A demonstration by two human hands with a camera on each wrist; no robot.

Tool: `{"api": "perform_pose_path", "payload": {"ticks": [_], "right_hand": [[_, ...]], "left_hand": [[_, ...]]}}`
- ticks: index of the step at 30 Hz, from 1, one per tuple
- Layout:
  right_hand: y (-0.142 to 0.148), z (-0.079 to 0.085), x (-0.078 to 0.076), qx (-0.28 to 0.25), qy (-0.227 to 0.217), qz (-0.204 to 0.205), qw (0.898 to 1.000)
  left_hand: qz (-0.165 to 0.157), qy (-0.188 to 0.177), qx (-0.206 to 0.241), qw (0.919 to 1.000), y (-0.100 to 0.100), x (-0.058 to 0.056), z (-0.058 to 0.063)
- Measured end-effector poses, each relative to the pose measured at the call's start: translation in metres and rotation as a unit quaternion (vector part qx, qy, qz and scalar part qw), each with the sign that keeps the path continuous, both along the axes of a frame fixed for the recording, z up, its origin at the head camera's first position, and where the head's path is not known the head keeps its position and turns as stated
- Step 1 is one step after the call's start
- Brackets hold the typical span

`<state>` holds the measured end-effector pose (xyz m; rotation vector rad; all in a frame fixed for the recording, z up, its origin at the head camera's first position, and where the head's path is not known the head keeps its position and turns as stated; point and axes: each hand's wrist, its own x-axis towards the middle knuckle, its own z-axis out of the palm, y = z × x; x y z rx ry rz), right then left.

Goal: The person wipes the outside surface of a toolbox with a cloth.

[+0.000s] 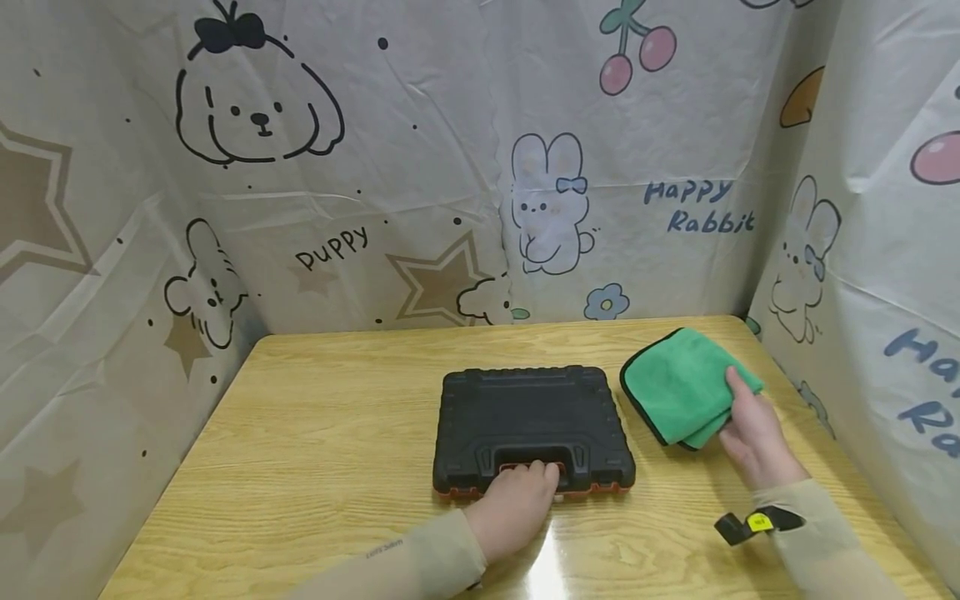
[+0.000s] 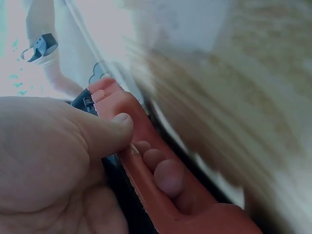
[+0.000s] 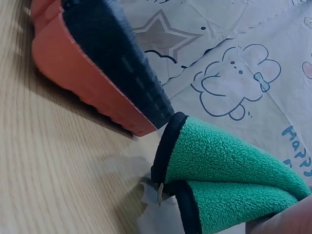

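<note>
A black tool case (image 1: 528, 417) with a reddish-orange lower half lies flat on the table, its handle side towards me. My left hand (image 1: 519, 504) grips it by the handle; in the left wrist view the fingertips curl round the orange handle (image 2: 141, 178) and the thumb presses on it. To the right of the case, my right hand (image 1: 757, 433) holds a folded green cloth (image 1: 678, 387) with black edging by its right side, thumb on top. In the right wrist view the cloth hangs in front of the case's corner, and most of that hand is out of frame.
The wood-grain table (image 1: 315, 433) extends left of the case. A printed white sheet (image 1: 420, 108) with cartoon animals stands behind the table and along both sides. A black strap (image 1: 757, 523) with a yellow label sits on the right wrist.
</note>
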<state>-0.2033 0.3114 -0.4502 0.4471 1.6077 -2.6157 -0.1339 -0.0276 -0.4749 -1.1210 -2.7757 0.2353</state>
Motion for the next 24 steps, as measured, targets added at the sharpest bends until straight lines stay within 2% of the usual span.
{"api": "perform_pose_path", "payload": {"ticks": [3, 7, 11, 14, 16, 19, 21, 24], "right_hand": [[0.0, 0.001, 0.0, 0.002, 0.008, 0.005, 1.0], [0.0, 0.002, -0.001, 0.005, 0.014, 0.006, 1.0], [-0.002, 0.002, -0.001, 0.008, 0.017, 0.002, 1.0], [-0.003, 0.001, 0.0, 0.011, 0.018, 0.002, 1.0], [-0.004, 0.001, 0.0, 0.012, 0.017, 0.001, 1.0], [-0.005, 0.002, -0.001, 0.009, 0.015, -0.002, 1.0], [-0.005, 0.002, -0.001, 0.004, 0.015, -0.007, 1.0], [-0.005, 0.003, -0.001, -0.004, 0.014, -0.01, 1.0]], "left_hand": [[0.01, -0.024, 0.006, 0.9997, 0.001, -0.001, -0.004], [0.013, -0.038, 0.013, 0.9991, 0.001, -0.002, -0.007], [0.018, -0.06, 0.03, 0.9976, -0.001, -0.001, 0.0], [0.022, -0.114, 0.063, 0.9912, -0.004, -0.002, 0.011], [0.024, -0.159, 0.095, 0.9824, -0.008, -0.006, 0.019], [0.029, -0.223, 0.163, 0.9606, -0.019, -0.015, 0.032], [0.038, -0.246, 0.219, 0.9435, -0.031, -0.024, 0.04], [0.056, -0.246, 0.313, 0.9155, -0.053, -0.038, 0.05]]}}
